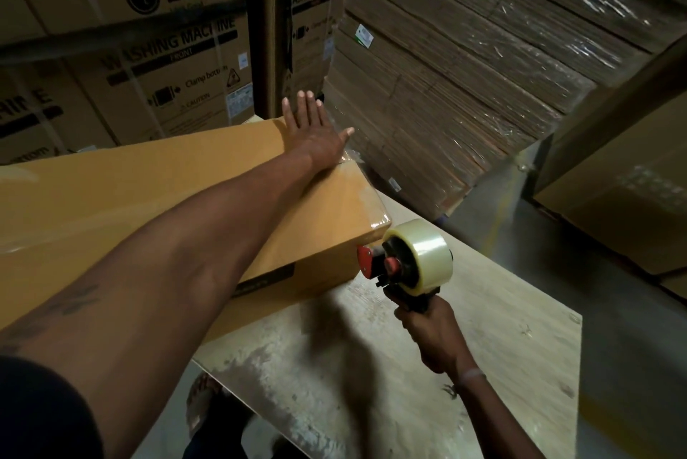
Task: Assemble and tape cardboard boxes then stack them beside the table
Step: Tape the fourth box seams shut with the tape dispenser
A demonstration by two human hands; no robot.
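left hand [314,135] steadies box [148,198] — taping.

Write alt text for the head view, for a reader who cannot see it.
A person's left hand presses flat on a cardboard box on a table, while the right hand grips a tape dispenser at the box's near corner. Clear tape already runs along the box's right edge; printed washing-machine cartons and wrapped flat cardboard stand behind.

A scuffed wooden table [502,309] fills the view from 6 to 4 o'clock. A closed cardboard box [130,205] lies on it toward 9 o'clock, taped along its right edge.
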